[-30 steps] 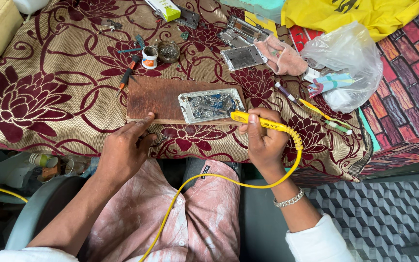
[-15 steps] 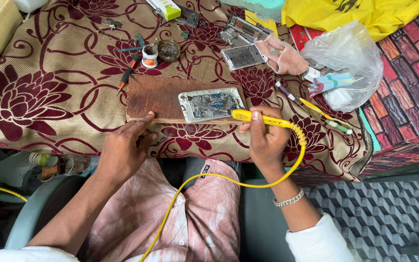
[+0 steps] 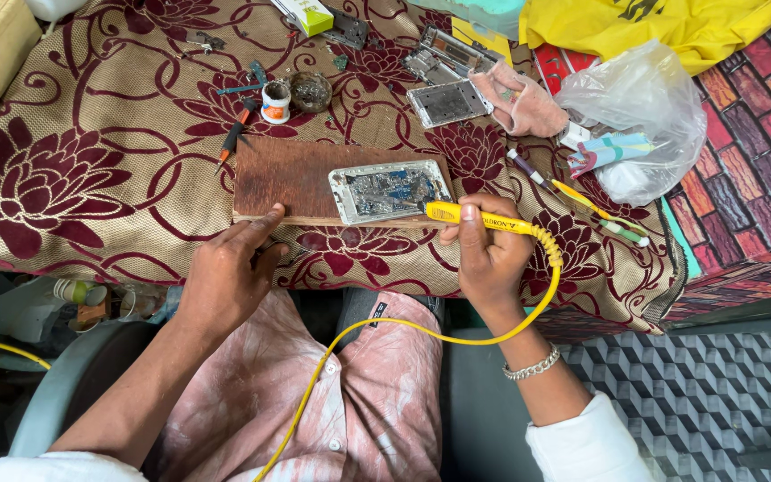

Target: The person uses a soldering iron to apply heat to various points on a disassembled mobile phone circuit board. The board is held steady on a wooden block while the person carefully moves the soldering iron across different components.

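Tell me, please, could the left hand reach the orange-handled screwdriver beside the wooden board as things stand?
Probably yes: the left hand rests empty at the wooden board's near edge, and the orange-handled screwdriver lies uncovered on the cloth just beyond the board's left end.

Opened phone (image 3: 389, 190) lies on board (image 3: 301, 183), right end.

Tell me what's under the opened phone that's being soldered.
The opened phone lies on a brown wooden board, which rests on the floral tablecloth. The board's surface directly beneath the phone is covered, so nothing there can be seen.
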